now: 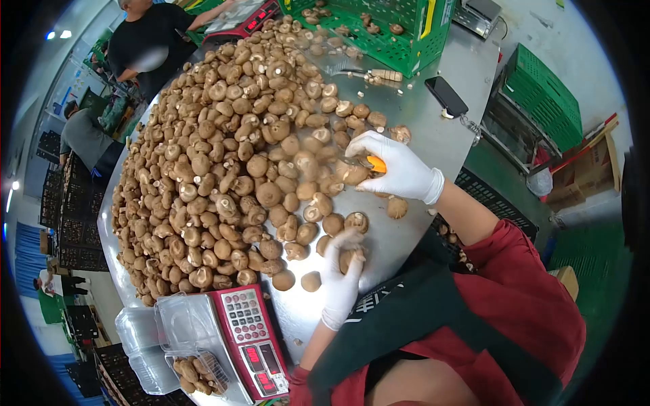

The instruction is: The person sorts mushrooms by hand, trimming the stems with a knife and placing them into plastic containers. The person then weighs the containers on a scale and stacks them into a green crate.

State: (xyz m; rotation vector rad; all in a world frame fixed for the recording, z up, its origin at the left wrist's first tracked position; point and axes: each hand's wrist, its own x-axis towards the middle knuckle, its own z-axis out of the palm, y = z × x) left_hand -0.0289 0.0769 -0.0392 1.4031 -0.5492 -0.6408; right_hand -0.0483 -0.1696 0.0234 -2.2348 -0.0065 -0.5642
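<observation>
My left hand (340,276), in a white glove, curls its fingers around a shiitake mushroom (349,261) at the near edge of the heap. Farther up, my right hand (396,166), gloved too, grips a small tool with an orange handle (376,164); its working end is mostly hidden by the fingers. A mushroom (355,175) lies right at the right fingertips. The large heap of shiitake mushrooms (223,169) covers much of the steel table (423,145), with loose ones scattered between my hands.
A red scale (238,318) carries a clear plastic box with mushrooms (198,374), beside stacked clear boxes (142,348). A green crate (413,40), a wooden-handled tool (386,74) and a phone (446,96) sit at the far side. A person (152,44) stands by another scale (247,24).
</observation>
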